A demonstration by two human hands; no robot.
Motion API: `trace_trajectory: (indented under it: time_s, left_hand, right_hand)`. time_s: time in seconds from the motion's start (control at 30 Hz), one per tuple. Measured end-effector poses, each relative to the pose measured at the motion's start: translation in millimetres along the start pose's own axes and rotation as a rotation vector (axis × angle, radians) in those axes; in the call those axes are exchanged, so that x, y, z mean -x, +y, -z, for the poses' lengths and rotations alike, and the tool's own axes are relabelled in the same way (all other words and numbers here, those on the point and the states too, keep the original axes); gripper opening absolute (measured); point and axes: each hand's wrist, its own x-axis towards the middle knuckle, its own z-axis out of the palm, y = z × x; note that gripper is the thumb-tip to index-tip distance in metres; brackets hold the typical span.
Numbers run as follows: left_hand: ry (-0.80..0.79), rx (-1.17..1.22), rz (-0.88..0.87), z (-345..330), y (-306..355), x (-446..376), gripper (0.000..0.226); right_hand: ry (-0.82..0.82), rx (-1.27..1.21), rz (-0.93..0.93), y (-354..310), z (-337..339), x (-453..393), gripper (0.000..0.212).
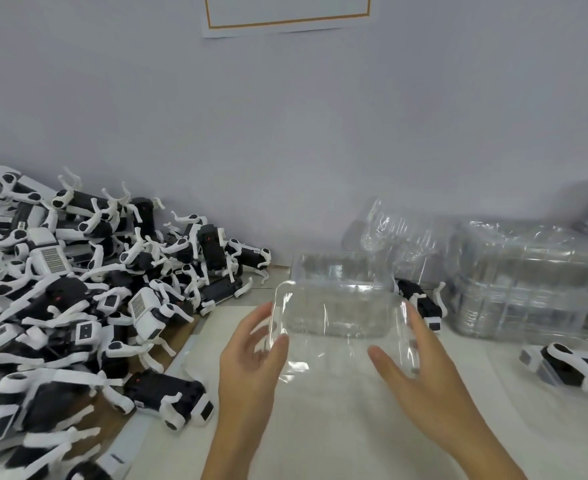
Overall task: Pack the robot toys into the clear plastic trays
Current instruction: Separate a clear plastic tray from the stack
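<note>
Head camera view, looking down at a pale counter set against a plain grey-white wall.

A clear plastic tray sits at the centre, between two bare hands. The left hand is at the tray's left end, fingers relaxed and slightly spread, with the fingertips at or behind the clear rim. The right hand is at the tray's right end, fingers straight and loosely spread, thumb pointing toward the tray. Whether either hand actually touches the plastic cannot be told. The tray's long axis runs left to right, parallel to the wall.

Left of the tray, a large heap of black-and-white robot dog toys lies tangled, legs pointing every way. Just right of the tray's far corner lies one robot dog toy. Farther right stand stacks of clear trays, and another robot dog toy lies in front of them. A sheet of paper with an orange border hangs on the wall above the tray.
</note>
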Motion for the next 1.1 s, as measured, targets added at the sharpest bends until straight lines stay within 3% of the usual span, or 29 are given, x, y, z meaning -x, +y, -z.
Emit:
trace_trajectory:
  time_s: [0.1,0.23,0.4,0.53,0.63,0.77,0.93,1.1]
  left_hand:
    - [-0.024,0.049,-0.081,-4.6,4.2,-7.5,0.042]
    - [0.082,0.066,-0.068,-12.3,7.4,-7.5,0.027]
    - [0.207,0.032,0.09,-25.0,10.7,-2.1,0.073]
    - [0.014,0.016,0.297,-49.3,12.4,7.4,0.117]
    - [-0.059,0.079,0.366,-58.8,9.2,10.4,0.096]
    - [0.061,0.208,0.233,-45.5,5.1,-0.4,0.061]
    - [-0.025,-0.02,0.039,-19.2,8.8,-7.7,0.068]
    - [-0.284,-0.404,-0.078,-6.0,11.1,-4.0,0.078]
  right_hand:
    - [0.118,-0.097,0.052,-6.4,4.6,-2.5,0.08]
    - [0.202,-0.259,-0.056,-3.6,2.0,-3.3,0.059]
    - [0.303,-0.402,-0.098,-0.6,-8.9,-3.9,0.052]
    - [0.393,-0.565,-0.166,-1.6,-23.6,-5.5,0.053]
    - [0.389,-0.64,-0.195,-5.4,-35.1,-4.9,0.056]
    - [0.31,-0.605,-0.183,-9.8,-31.0,-5.0,0.057]
    - [0.272,-0.481,-0.045,-12.9,-8.6,-4.3,0.085]
    - [0.2,-0.363,0.139,-14.9,6.8,-2.4,0.093]
